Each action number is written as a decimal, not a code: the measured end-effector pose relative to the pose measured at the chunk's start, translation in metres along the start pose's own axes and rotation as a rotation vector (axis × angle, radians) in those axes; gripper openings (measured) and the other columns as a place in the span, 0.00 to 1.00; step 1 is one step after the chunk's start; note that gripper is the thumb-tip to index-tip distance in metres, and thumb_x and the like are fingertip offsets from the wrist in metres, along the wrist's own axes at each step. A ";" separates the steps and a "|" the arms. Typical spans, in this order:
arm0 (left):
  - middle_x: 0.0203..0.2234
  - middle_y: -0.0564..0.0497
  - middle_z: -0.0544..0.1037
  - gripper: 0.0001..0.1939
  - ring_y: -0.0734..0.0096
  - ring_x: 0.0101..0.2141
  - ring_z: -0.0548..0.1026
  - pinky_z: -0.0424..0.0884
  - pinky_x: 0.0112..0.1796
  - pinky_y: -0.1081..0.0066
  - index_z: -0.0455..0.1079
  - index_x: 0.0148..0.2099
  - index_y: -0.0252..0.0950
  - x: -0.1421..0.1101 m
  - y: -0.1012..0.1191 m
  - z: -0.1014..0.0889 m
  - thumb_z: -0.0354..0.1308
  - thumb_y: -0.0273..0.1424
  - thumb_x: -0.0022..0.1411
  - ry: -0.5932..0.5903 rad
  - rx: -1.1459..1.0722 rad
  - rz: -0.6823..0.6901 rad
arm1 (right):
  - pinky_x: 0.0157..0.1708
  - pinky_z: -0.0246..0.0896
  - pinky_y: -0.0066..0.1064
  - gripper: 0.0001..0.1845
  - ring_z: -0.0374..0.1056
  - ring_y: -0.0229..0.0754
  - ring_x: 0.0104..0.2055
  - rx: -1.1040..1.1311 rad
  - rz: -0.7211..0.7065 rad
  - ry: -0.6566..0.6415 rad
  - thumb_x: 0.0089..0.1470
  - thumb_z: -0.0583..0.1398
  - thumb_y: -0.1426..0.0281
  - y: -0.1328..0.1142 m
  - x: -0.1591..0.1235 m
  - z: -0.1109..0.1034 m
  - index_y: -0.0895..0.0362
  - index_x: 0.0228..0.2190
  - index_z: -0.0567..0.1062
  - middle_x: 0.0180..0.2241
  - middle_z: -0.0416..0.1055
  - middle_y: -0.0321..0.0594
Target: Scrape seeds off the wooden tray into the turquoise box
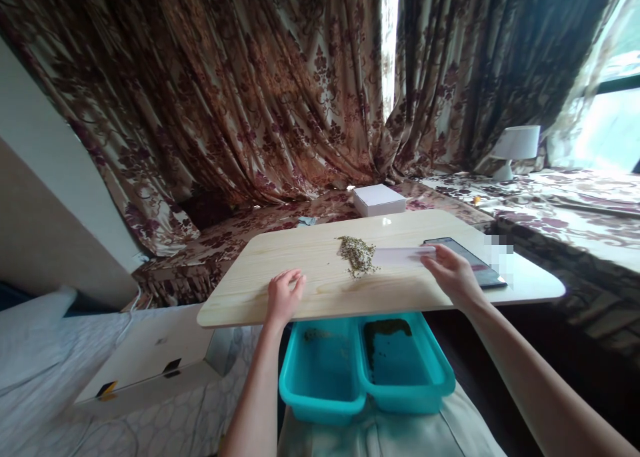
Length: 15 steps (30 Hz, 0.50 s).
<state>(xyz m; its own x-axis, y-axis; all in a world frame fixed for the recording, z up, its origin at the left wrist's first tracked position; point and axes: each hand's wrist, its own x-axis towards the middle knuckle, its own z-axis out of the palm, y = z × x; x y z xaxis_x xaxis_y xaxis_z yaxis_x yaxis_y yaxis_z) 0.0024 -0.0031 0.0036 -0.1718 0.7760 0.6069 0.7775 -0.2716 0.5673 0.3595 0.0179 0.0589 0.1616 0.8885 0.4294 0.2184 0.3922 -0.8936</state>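
Note:
A heap of small greenish grains or beans (358, 255) lies loosely spread on the pale wooden tabletop (305, 250). In my right hand (453, 270) is a flat, whitish strip (403, 255), pinched at its right end; its left end touches the heap's edge. My left hand (286, 293) rests at the table's near edge, left of the grains, thumb apart and nothing visible in it. Below that edge sit two teal plastic tubs side by side. A few grains lie at the back of the left tub (323, 402); dark green ones line the back and left side of the right tub (410, 390).
A dark-screened tablet (480, 267) lies beside my right hand. Behind the table stands a white box (380, 200) on patterned cloth. A white lamp (517, 143) is at the far right, and a large white carton (155, 350) lies at left. Patterned curtains (250, 77) hang behind.

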 end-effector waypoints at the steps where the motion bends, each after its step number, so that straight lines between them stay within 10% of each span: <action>1: 0.35 0.48 0.79 0.12 0.64 0.40 0.76 0.69 0.47 0.63 0.75 0.41 0.36 0.000 0.000 0.000 0.55 0.37 0.61 0.000 -0.002 -0.002 | 0.36 0.65 0.33 0.11 0.72 0.44 0.33 -0.013 -0.001 0.004 0.44 0.60 0.67 0.001 0.000 0.002 0.55 0.33 0.74 0.31 0.77 0.40; 15: 0.35 0.47 0.80 0.15 0.63 0.40 0.76 0.70 0.46 0.63 0.75 0.40 0.36 0.001 0.001 0.000 0.54 0.40 0.59 -0.003 -0.027 -0.007 | 0.40 0.66 0.36 0.11 0.73 0.47 0.36 -0.115 -0.044 -0.001 0.43 0.59 0.68 0.003 -0.003 0.001 0.56 0.33 0.76 0.32 0.78 0.41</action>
<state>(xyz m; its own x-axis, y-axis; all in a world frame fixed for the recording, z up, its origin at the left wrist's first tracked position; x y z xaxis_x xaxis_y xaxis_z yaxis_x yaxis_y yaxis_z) 0.0026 -0.0030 0.0045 -0.1752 0.7793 0.6016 0.7598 -0.2816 0.5860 0.3588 0.0163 0.0549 0.1484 0.8714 0.4676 0.3340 0.4009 -0.8531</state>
